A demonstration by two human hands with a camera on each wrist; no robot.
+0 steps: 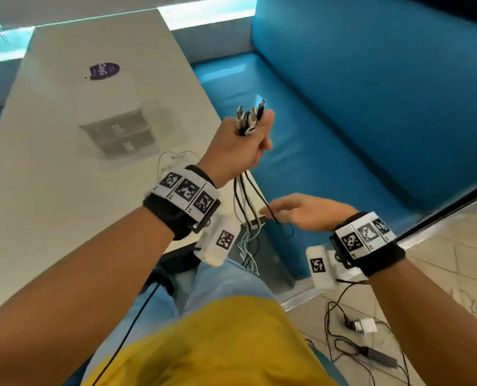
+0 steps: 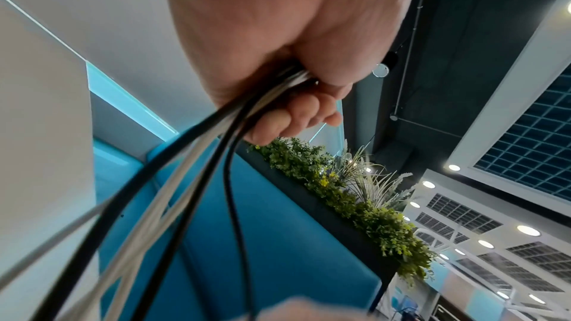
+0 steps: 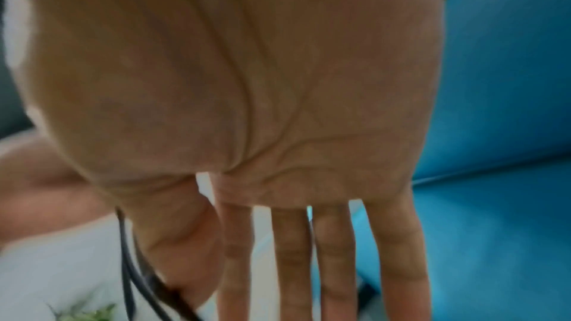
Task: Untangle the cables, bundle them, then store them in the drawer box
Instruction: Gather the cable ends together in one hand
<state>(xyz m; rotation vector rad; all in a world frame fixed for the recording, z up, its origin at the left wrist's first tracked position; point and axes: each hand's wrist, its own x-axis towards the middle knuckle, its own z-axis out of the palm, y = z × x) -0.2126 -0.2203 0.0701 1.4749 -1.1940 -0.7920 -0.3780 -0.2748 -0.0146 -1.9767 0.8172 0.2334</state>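
the left hand [image 1: 243,146] is raised above the tabletop [image 1: 50,190] edge, its fingers [image 2: 296,116] curled tight round a bunch of cables [image 1: 245,196], black and white ones mixed; about six plug ends [image 1: 250,115] stick up out of the fist, though the exact count is hard to make out, and the strands hang down past the tabletop edge toward the lap, where they blur together. the right hand [image 1: 301,211] sits lower with fingers [image 3: 336,253] straight and slightly spread, palm flat, and one black strand runs against its thumb side; whether it presses that strand cannot be told. one white drawer box [image 1: 117,126] with two drawers stands on the tabletop, well apart from the hands, both drawers closed. one thin white cord [image 1: 176,160] lies on the tabletop near the box, partly hidden behind the left wrist. one round purple sticker [image 1: 104,71] is further back. a blue padded bench [image 1: 343,107] runs along the right, and on the tiled floor [image 1: 440,274] lie black leads with one white adapter [image 1: 366,325] and one dark block [image 1: 379,356]. the left wrist view shows a planter of green foliage [image 2: 355,204] and ceiling lights
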